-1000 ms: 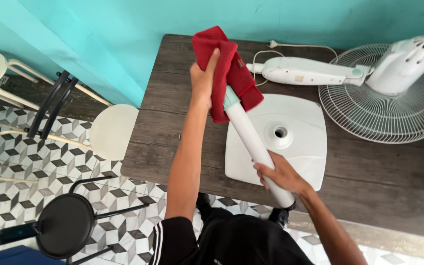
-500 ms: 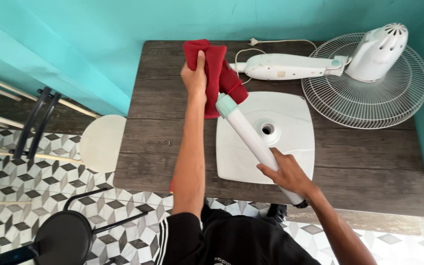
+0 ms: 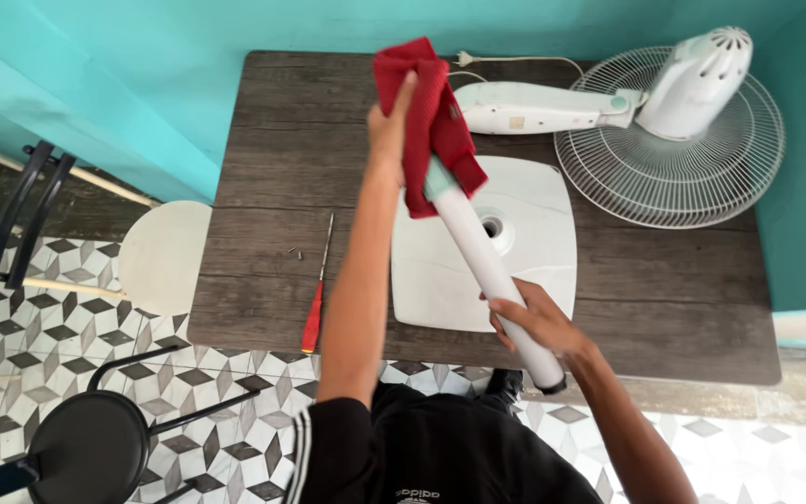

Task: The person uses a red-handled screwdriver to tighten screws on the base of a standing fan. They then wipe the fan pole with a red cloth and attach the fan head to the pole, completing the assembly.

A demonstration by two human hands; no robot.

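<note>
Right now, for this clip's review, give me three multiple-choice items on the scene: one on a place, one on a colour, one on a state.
1. Where does the screwdriver lie?
A. on the table, left of the square base
B. on the floor tiles
C. on the fan grille

2. What colour is the cloth?
A. blue
B. red
C. white

3. How is the white tube held?
A. lying flat on the table
B. standing in the base's hole
C. lifted at a slant, gripped low

Key:
1 A: the screwdriver rests on the table, left of the square base.
2 B: the cloth in the left hand is red.
3 C: the right hand grips the white tube near its lower end, its top end under the cloth.
</note>
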